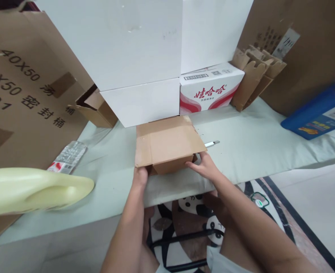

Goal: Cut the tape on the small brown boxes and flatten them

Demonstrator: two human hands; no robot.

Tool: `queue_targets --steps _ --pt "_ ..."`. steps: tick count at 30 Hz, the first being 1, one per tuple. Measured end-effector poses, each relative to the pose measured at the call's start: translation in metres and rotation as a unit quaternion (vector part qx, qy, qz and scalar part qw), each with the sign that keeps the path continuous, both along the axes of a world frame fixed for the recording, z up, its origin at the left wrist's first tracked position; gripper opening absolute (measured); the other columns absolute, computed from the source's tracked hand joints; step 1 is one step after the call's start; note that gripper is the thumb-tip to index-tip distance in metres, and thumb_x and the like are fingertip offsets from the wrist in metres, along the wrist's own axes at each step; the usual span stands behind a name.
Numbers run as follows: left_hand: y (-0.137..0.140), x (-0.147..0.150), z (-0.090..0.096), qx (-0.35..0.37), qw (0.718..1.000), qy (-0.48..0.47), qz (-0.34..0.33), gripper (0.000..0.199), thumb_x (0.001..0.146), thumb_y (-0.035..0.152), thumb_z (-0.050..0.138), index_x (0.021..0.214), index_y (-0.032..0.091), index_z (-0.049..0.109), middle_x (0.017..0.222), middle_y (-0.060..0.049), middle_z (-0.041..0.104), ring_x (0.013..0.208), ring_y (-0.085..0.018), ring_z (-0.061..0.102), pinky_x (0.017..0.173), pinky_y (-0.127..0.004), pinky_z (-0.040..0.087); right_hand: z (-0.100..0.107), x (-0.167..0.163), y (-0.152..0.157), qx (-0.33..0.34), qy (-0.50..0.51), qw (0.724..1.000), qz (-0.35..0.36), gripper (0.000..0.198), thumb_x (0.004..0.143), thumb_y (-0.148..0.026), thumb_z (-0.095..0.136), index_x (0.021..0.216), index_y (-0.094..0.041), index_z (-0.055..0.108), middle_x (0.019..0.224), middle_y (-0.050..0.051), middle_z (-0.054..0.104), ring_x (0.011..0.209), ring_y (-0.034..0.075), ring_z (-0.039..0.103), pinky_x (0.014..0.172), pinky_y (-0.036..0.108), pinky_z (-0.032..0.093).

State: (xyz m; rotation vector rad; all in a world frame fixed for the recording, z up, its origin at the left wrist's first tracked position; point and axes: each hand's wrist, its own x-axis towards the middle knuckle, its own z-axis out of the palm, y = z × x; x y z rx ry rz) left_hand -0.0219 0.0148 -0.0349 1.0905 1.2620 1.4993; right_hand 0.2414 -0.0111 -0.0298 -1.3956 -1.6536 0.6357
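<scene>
A small brown cardboard box [171,165] sits near the front edge of the covered table, its wide flap [173,138] spread over the top. My left hand [141,176] grips the box at its front left corner; the fingers are hidden under the flap. At the right side, my right hand [204,166] holds the box with its thumb on the front and the fingers partly hidden behind the flap's corner. Just beyond that hand lies a slim white tool like a utility knife [212,144], half covered by the flap.
Large white boxes [139,102] and a red-and-white carton [210,91] stand behind. Folded cardboard [251,77] leans beside them. A blue jug [321,113] is at right; a pale yellow bottle [39,191], clear package [70,153] and open carton [97,108] are at left.
</scene>
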Motion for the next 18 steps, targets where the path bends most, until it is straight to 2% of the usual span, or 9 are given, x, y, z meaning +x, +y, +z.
queue_targets --steps 3,6,9,12,14,16,18 --pt "-0.002 0.000 0.008 0.014 1.000 0.013 0.007 0.044 0.080 0.062 0.063 0.092 0.021 0.074 0.104 -0.010 0.076 0.120 -0.032 0.065 0.109 -0.045 0.049 0.003 0.003 -0.001 0.005 0.002 0.999 -0.034 0.059 0.074 -0.058 0.073 0.117 -0.019 0.065 0.116 0.018 0.069 0.117 0.037 0.062 0.101 0.055 0.049" --pt "-0.004 -0.003 0.014 0.007 1.000 -0.005 -0.020 0.041 0.081 0.059 0.063 0.091 0.020 0.072 0.100 -0.009 0.076 0.118 -0.031 0.066 0.103 -0.042 0.053 0.003 0.007 -0.002 0.006 0.021 0.996 -0.088 0.059 0.071 -0.058 0.075 0.112 -0.018 0.061 0.110 0.017 0.069 0.106 0.034 0.065 0.091 0.049 0.053" --pt "-0.006 -0.007 0.021 -0.029 0.998 -0.034 -0.051 0.037 0.084 0.054 0.061 0.097 0.021 0.069 0.093 -0.007 0.074 0.097 -0.026 0.072 0.074 -0.032 0.059 0.002 0.013 -0.004 0.014 0.049 0.991 -0.124 0.058 0.068 -0.057 0.076 0.109 -0.020 0.056 0.102 0.012 0.068 0.093 0.027 0.064 0.081 0.041 0.053" --pt "-0.010 -0.012 0.028 -0.083 0.988 -0.078 -0.105 0.038 0.080 0.046 0.063 0.108 0.021 0.067 0.083 -0.005 0.072 0.069 -0.021 0.070 0.049 -0.026 0.051 0.004 0.020 -0.005 0.026 0.104 0.985 -0.134 0.048 0.078 -0.056 0.065 0.109 -0.021 0.054 0.100 0.008 0.067 0.089 0.022 0.062 0.080 0.037 0.052" --pt "-0.013 -0.014 0.032 -0.111 0.978 -0.100 -0.147 0.043 0.075 0.038 0.065 0.114 0.021 0.066 0.079 -0.003 0.072 0.051 -0.016 0.062 0.039 -0.025 0.044 0.008 0.023 -0.004 0.010 0.156 0.978 -0.137 0.043 0.086 -0.057 0.054 0.109 -0.021 0.056 0.102 0.008 0.068 0.092 0.022 0.063 0.083 0.036 0.053" --pt "-0.014 -0.017 0.034 -0.132 0.970 -0.086 -0.187 0.044 0.071 0.032 0.066 0.113 0.020 0.068 0.071 -0.001 0.069 0.039 -0.012 0.051 0.033 -0.024 0.035 0.013 0.024 -0.004 -0.030 0.217 0.966 -0.135 0.045 0.086 -0.060 0.053 0.109 -0.022 0.058 0.105 0.008 0.070 0.096 0.023 0.065 0.083 0.036 0.054" --pt "-0.010 -0.020 0.035 -0.110 0.979 -0.029 -0.166 0.037 0.071 0.029 0.068 0.106 0.020 0.070 0.064 0.000 0.065 0.041 -0.013 0.050 0.036 -0.023 0.037 0.017 0.021 -0.003 -0.061 0.281 0.949 -0.131 0.050 0.081 -0.062 0.060 0.112 -0.022 0.059 0.107 0.008 0.072 0.096 0.024 0.067 0.081 0.036 0.055"
